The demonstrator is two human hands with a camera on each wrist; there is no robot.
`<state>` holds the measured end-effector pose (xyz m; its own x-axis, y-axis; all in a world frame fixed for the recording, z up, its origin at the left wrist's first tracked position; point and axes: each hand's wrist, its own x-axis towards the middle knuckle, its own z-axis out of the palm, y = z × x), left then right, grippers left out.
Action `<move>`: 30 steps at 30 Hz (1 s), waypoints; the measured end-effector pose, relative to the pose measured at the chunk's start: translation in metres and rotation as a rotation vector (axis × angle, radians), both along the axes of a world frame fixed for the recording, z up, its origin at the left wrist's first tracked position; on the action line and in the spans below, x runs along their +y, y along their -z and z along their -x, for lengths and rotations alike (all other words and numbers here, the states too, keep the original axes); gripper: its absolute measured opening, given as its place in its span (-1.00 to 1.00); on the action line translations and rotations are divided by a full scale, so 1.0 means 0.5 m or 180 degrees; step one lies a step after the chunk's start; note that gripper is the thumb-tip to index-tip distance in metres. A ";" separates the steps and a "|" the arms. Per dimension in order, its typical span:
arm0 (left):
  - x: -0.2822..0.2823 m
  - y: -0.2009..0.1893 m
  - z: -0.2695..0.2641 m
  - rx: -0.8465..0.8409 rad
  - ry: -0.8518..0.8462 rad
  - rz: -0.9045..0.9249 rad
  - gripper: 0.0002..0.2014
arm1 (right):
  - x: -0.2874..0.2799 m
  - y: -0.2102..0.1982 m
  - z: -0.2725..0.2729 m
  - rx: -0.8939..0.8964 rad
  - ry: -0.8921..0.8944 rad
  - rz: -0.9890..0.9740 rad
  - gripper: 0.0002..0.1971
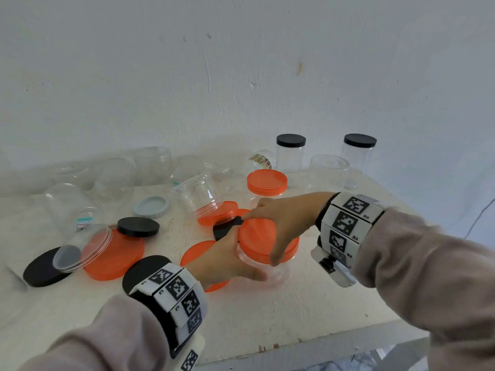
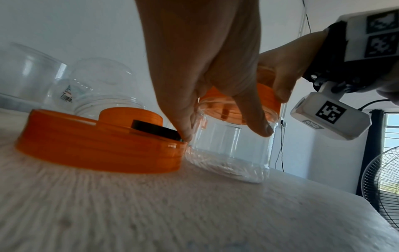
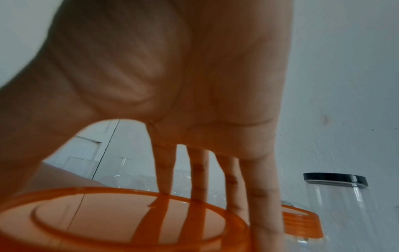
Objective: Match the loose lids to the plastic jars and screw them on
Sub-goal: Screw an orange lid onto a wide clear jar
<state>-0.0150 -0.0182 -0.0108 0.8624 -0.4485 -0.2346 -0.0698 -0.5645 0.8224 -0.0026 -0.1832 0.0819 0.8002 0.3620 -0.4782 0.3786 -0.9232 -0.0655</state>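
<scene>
A: Which step is this?
B: Centre frame, the left hand (image 1: 227,261) wraps the clear jar (image 1: 263,266); the right hand (image 1: 284,218) claws its fingers around the orange lid (image 1: 258,236), screwing it on.
A: Next?
B: Probably further twists until snug, with the jar kept steady.
</scene>
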 end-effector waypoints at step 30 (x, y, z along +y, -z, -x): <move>0.002 0.021 -0.012 -0.0096 0.0004 0.0212 0.13 | 0.020 -0.017 -0.002 0.0074 0.0031 0.0202 -0.10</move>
